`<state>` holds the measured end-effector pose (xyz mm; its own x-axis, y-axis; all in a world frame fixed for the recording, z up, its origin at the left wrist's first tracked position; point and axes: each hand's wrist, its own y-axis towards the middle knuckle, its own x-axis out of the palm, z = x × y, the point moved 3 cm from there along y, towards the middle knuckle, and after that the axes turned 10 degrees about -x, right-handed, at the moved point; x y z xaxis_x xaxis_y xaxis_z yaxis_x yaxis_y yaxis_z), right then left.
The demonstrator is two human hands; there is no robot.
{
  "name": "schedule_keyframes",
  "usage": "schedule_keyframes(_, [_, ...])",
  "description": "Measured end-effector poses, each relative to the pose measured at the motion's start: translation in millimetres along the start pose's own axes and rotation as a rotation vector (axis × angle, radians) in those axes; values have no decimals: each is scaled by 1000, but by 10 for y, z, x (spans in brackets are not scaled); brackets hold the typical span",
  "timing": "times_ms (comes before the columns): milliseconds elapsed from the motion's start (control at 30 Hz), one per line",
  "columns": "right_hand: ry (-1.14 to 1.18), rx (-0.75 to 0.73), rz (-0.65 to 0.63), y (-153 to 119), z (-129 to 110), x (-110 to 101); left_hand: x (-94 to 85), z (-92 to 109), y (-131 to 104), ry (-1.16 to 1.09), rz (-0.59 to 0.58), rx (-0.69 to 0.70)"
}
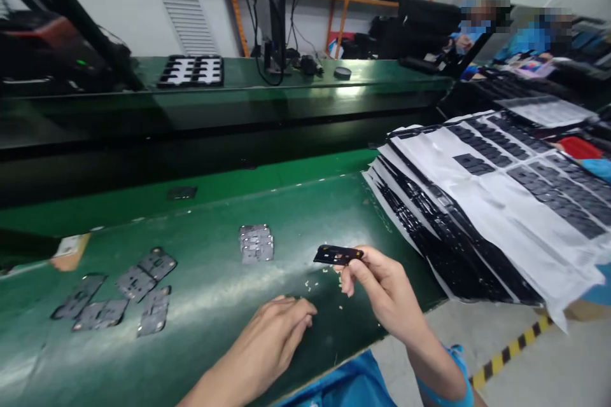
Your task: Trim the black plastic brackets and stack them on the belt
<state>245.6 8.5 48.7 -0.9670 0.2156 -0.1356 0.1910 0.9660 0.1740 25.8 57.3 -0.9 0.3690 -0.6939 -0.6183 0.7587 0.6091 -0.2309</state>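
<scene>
1. Your green belt [200, 305] carries loose flat plates [119, 292], spread apart within reach.
2. Stacked sheets [482, 203] on your right hold rows of dark parts.
3. A black tray [191, 70] sits far back.
4. Your right hand [382, 286] pinches the black part [338, 255] above the belt, level; your left hand [279, 331] rests curled on it, empty.

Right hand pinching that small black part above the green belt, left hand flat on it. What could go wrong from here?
1. The right hand grips the black part only by one end with its fingertips; it could slip onto the green belt.
2. The white flecks under it might stick to the part.
3. The sheet stack overhangs the belt edge and may slide off.
</scene>
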Motion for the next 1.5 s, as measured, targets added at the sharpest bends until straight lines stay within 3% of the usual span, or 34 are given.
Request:
schedule_keyframes(100, [32,27,-50,-13,-14,20,-97,85,27,-19,-8,32])
schedule_keyframes(267, [72,67,-136,-23,-8,169,-334,178,112,-260,122,-18])
schedule_keyframes(400, [49,51,-211,-25,7,242,-312,178,166,-472,183,-59])
schedule_keyframes(467, [-2,43,-187,-28,76,136,-255,146,154,-542,154,-97])
schedule_keyframes(600, [-196,12,-10,-34,281,-225,-197,108,91,-744,112,-178])
schedule_keyframes(667, [-336,-36,16,-44,319,-290,-191,132,80,-825,88,-182])
schedule_keyframes(767, [-395,-76,-18,-59,265,-163,-183,189,85,-875,61,-174])
schedule_keyframes(1000, [-46,38,-57,-97,87,303,-131,254,39,-913,79,-185])
schedule_keyframes(1267, [-4,-75,95,-157,85,445,-44,291,-19,-818,145,-165])
schedule_keyframes(1500, [96,-28,146,-258,233,512,25,320,-74,-778,164,-120])
